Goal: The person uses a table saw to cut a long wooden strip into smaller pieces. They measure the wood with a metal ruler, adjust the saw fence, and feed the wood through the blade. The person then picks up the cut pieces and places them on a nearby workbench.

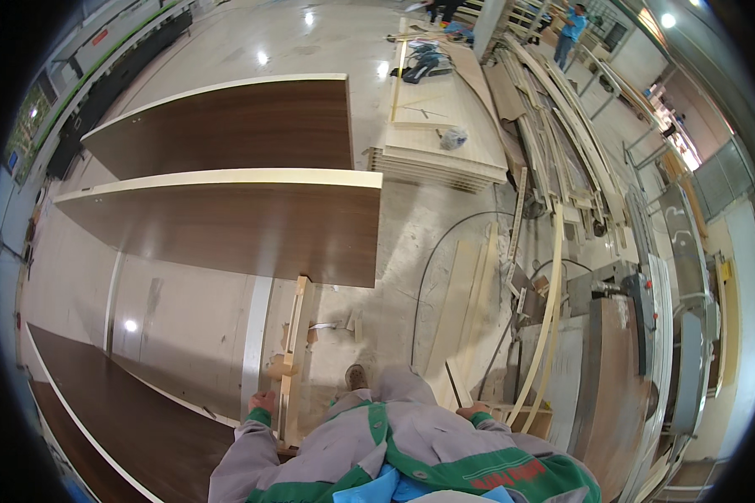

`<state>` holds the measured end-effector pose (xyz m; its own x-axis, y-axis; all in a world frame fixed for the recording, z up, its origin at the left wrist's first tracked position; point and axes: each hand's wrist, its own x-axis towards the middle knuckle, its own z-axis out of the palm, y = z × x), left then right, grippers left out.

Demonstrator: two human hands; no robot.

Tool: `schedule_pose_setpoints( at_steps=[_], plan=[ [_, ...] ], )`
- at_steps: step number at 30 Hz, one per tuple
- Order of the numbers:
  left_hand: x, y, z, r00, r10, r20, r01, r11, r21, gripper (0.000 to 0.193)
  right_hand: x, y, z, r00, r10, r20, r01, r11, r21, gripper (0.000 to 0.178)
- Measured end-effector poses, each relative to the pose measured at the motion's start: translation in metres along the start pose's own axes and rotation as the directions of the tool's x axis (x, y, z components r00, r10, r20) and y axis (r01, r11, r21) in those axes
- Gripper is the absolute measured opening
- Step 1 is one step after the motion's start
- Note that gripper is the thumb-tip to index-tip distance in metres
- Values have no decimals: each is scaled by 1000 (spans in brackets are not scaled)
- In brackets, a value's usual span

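My left hand (260,401), its fingers curled, is low on the left beside an upright-looking wooden frame piece (288,377); whatever it may hold is hidden. My right hand (473,410) is closed around the lower end of a thin dark strip (454,381) that points up and to the left. Ahead on the left, two dark brown door-like panels with pale edges, a nearer panel (243,220) and a farther panel (235,126), stand on edge. Another brown panel (134,402) is at the lower left.
A stack of pale boards (445,159) carries dark tools (426,63) and a clear plastic bundle (453,138). Long wooden strips (562,126) lie in a pile to its right. A black cable (419,285) curves across the floor. A person in blue (572,32) stands far off.
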<state>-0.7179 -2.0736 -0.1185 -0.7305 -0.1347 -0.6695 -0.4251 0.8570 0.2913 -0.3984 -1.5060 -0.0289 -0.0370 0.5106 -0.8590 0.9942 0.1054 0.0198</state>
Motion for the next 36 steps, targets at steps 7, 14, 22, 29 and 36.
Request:
schedule_pose_setpoints(
  at_steps=[7,14,22,29,36],
  plan=[
    [-52,14,30,994,39,104,-66,961,268,49,100,-102,-88,975,-137,174,215,772,-598,57],
    [-145,46,92,908,-413,66,418,898,-136,47,126,-311,-114,834,-466,297,516,468,-717,59],
    [-170,48,169,928,-272,254,342,891,-298,32,74,-431,-82,678,-540,498,669,173,-723,69],
    [-94,43,164,944,-281,174,317,919,-233,32,-1,-505,-52,385,-715,584,905,170,-390,57],
    [39,-25,15,996,23,85,-46,960,277,36,-84,-608,38,351,-746,566,918,155,-365,55]
  ],
)
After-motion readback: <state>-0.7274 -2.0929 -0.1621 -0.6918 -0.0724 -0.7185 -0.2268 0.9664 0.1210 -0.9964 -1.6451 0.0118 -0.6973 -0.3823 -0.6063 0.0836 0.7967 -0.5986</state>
